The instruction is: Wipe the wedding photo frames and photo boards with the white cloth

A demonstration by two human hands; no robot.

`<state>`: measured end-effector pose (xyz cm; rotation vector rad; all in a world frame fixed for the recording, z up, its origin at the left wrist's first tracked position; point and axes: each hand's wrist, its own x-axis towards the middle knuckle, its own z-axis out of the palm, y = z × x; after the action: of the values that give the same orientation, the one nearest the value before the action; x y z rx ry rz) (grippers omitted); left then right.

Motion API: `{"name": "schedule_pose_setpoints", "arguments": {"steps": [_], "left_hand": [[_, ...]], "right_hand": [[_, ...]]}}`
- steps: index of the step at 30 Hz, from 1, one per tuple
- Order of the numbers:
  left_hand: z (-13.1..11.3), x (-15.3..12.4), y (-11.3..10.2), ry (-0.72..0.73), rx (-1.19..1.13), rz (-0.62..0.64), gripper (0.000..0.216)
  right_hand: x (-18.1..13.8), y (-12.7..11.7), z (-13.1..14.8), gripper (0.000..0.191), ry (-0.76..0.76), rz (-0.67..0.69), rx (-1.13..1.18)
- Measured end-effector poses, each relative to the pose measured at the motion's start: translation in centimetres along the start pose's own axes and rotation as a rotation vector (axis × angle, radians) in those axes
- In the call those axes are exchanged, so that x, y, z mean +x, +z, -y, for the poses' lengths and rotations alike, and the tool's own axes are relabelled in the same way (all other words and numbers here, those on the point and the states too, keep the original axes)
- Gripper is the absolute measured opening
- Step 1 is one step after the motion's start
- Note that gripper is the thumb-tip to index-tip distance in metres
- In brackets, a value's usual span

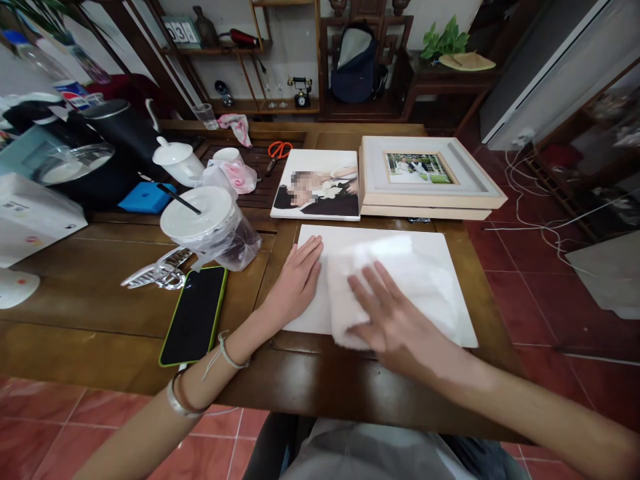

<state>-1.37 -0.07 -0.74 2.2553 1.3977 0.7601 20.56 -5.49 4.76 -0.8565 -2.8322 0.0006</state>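
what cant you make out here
Head view only:
- Part of the flat white rectangular board: covered by the folded white cloth and the right hand.
- Its left edge: under the left hand.
- Unframed photo print: centre blurred.
- Small photo in the pale wooden frame: too small for detail.

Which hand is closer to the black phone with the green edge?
Left. The left hand lies flat on the left edge of the white board, just right of the phone. The right hand rests on a white cloth farther right.
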Motion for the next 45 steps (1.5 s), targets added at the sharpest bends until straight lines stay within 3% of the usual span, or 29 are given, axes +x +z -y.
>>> {"name": "schedule_pose_setpoints", "arguments": {"steps": [4,7,11,17,20,22,25,30,35,41,45], "left_hand": [[0.0,0.0,0.0,0.004,0.002,-0.010,0.043],[0.0,0.0,0.0,0.001,0.009,0.005,0.043],[0.0,0.0,-0.1,0.007,0.020,0.026,0.044],[-0.2,0.0,-0.3,0.005,0.013,0.029,0.045],[-0.2,0.0,-0.2,0.007,0.013,0.026,0.044],[-0.2,0.0,-0.1,0.006,0.017,0.028,0.044],[0.0,0.0,0.0,0.014,0.020,0.027,0.044],[0.2,0.0,0.1,0.012,-0.009,0.018,0.045],[0.2,-0.1,-0.2,-0.017,-0.120,-0.030,0.044],[-0.5,0.1,-0.7,-0.064,-0.192,-0.061,0.046],[-0.7,0.2,-0.8,-0.070,-0.200,-0.073,0.047]], "right_hand": [[-2.2,-1.1,3.2,0.009,-0.037,0.016,0.100],[-3.1,-3.1,3.3,0.019,-0.037,0.068,0.281],[-3.9,-6.3,1.3,0.036,0.006,0.020,0.364],[-3.6,-8.9,-3.1,0.020,0.257,-0.246,0.177],[-2.0,-8.3,-3.7,0.018,0.340,-0.288,-0.125],[-0.5,-6.8,-3.3,0.025,0.347,-0.205,-0.262],[1.7,-3.3,-2.7,0.035,0.299,-0.036,-0.249],[4.2,0.7,-2.9,0.028,0.284,0.082,-0.130],[4.7,0.8,-1.6,0.029,0.211,0.126,-0.014],[2.7,0.9,2.2,0.023,-0.053,0.100,0.168],[0.9,-0.9,2.5,0.021,-0.183,0.124,0.305]]}}
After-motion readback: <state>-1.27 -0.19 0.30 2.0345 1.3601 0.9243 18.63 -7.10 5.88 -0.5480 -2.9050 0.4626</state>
